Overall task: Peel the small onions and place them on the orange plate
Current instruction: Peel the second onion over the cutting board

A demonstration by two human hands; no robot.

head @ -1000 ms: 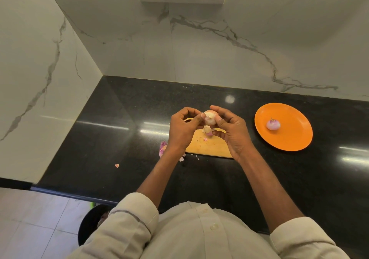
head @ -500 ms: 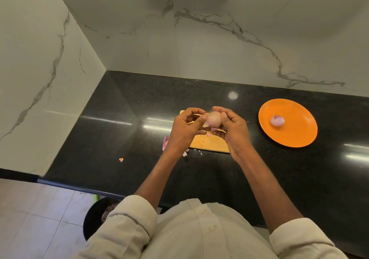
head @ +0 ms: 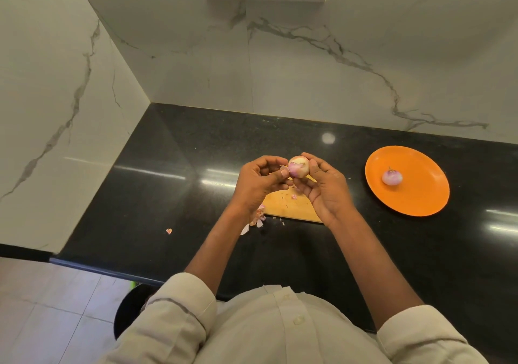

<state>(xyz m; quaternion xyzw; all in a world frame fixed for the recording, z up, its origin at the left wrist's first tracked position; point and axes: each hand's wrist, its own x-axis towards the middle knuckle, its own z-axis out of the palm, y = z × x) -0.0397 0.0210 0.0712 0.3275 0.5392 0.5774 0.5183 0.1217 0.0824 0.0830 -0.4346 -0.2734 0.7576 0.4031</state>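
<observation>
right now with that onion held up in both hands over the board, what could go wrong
1. The half-peeled onion is pinched only at the fingertips of the left hand and right hand, above the wooden cutting board; if that grip slips, it could drop and roll across the glossy black counter.

2. Peel scraps already lie off the board near the counter edge; more may fall to the floor.

3. The orange plate sits well off to the right, so carrying the onion there risks a fumble.

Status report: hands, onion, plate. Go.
Both hands, left and right, pinch the onion above the board, skin partly off. One peeled onion on the plate. Nothing in the way.
</observation>
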